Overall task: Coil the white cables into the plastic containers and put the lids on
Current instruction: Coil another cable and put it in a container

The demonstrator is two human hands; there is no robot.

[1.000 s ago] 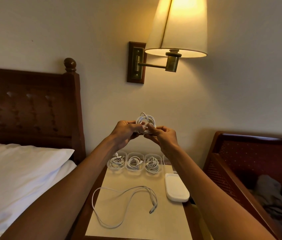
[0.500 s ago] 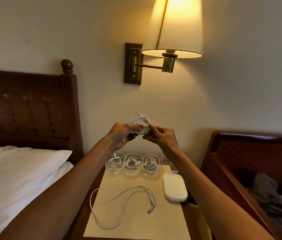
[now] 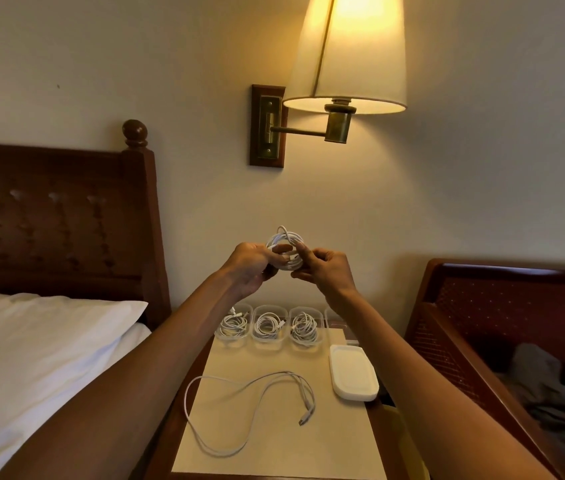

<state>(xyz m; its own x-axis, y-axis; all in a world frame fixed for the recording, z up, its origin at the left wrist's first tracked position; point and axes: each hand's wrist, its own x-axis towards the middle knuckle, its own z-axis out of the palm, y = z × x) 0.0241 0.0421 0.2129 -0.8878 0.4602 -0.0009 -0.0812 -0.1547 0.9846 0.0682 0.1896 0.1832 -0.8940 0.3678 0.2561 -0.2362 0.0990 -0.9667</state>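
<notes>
The coil (image 3: pixel 286 250) is a white cable wound into a small, tight ring of several turns. One short loop of cable stands up from its top. It is held in the air above the table (image 3: pixel 274 445), in front of the wall and above the row of containers.

Left hand (image 3: pixel 249 268): fingers curled, thumb and fingertips pinching the left side of the coil.
Right hand (image 3: pixel 330 271): fingers curled, index finger and thumb pinching the right side of the coil.

Three clear containers (image 3: pixel 269 344) stand side by side at the back edge of the table. Each holds one coiled white cable and is uncovered. A fourth container (image 3: pixel 333 322) stands to their right, partly hidden by the right forearm; its contents cannot be told.

A loose cable (image 3: pixel 250 407) lies uncoiled on the table in wide loops, its connector end toward the right. A white, rounded-rectangle lid (image 3: pixel 354 375) lies flat just right of it, near the table's right edge; whether it is one lid or a stack cannot be told.
</notes>
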